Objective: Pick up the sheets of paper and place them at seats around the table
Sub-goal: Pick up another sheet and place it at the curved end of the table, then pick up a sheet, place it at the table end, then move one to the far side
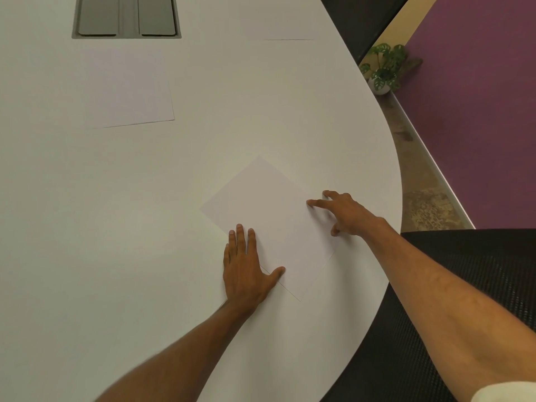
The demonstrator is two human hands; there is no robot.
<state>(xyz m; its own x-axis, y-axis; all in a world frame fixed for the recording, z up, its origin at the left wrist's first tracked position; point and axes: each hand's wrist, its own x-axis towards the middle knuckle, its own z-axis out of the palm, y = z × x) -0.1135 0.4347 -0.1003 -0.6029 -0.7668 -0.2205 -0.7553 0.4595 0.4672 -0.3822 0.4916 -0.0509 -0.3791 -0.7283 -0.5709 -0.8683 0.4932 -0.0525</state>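
White on white in the head view: plain rectangular sheet of white paper [269,216] lying flat and cornerwise on the pale rounded worktop [116,271], near its curved edge, just in front of the black mesh chair [452,271]. Left hand [245,268] released, fingers straight and flat across the sheet's near-left edge, thumb spread onto the paper. Right hand [345,213] released as well, fingers splayed, tips touching the far-right edge; nothing grasped. 2 more further off: far-left white sheet [127,91], far-right white sheet [290,71] only faintly outlined. Likely squaring this sheet to the seat. To do it well: press lightly, pivot with both hands together, align 1 long edge with the worktop rim, then lift straight up so as not to drag it askew.
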